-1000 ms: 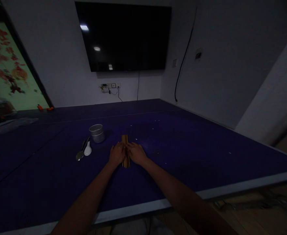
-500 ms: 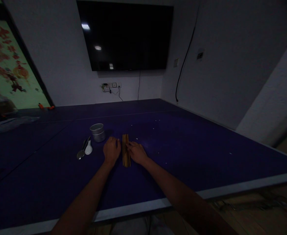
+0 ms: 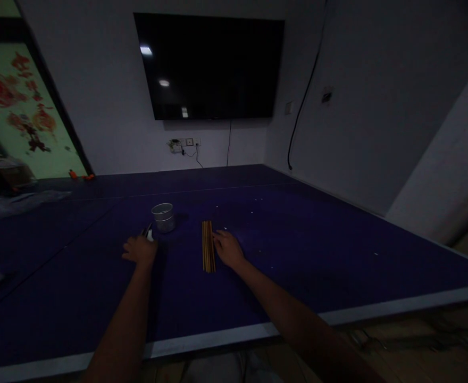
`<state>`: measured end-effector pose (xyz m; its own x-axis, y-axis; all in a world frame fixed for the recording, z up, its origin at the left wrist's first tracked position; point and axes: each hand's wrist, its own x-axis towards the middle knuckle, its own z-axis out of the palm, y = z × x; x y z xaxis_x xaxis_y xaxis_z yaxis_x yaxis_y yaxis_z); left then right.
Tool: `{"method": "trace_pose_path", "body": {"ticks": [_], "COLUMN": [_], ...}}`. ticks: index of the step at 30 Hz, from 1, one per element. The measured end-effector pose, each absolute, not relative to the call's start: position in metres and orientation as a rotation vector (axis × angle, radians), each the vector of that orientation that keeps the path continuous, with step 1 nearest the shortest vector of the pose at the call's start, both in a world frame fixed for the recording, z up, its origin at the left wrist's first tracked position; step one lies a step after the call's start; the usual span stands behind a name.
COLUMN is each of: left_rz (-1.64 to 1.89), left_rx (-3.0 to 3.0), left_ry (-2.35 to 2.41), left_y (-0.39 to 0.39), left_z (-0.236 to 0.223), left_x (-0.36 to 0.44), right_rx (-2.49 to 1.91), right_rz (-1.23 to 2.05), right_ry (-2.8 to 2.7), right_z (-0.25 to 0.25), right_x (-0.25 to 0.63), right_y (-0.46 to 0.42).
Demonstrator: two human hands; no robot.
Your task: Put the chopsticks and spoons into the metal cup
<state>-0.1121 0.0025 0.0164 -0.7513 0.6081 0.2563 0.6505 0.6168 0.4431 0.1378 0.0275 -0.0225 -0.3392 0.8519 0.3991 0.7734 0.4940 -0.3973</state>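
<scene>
- My left hand is palm down over the bench, its fingers spread apart and open
- The white spoon shows just past that hand, beside a dark handle; my hand hides the rest of both, and I cannot tell whether I touch them
- My right hand is palm down just beside the sticks, its fingers loosely stretched out and not closed around anything
- Those fingers reach the right edge of the sticks, in the far half of their length; whether they press on it I cannot tell
- The sticks lie on the bench between my two hands, nearer the right one, side by side in a narrow bundle that points away from me
- The cup, grey and round, stands upright beyond my left hand, near the white spoon and apart from the sticks
- Small white specks are scattered on the purple bench, most of them to the right of the sticks
- Ahead of me a dark screen hangs on the wall, with sockets below it
- A black cable hangs down on my right
</scene>
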Motion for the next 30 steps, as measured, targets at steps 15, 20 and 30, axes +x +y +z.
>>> {"method": "trace_pose_path", "body": {"ticks": [15,20,30], "left_rz": [-0.87,-0.73,-0.721], "left_rx": [-1.017,-1.079,-1.031], "left_ry": [-2.674,-2.771,-2.807], "left_y": [0.005,0.004,0.006], "left_z": [0.016,0.016,0.012], "left_x": [-0.12,-0.125,-0.124], "right_rx": [-1.292,-1.279,-1.291], "right_rz": [0.18,0.189,0.23], "right_ry": [-2.122,-2.126,-2.128], "right_z": [-0.026,-0.026,-0.025], "right_x": [0.14,0.14,0.14], "right_y": [0.027,0.027,0.026]}}
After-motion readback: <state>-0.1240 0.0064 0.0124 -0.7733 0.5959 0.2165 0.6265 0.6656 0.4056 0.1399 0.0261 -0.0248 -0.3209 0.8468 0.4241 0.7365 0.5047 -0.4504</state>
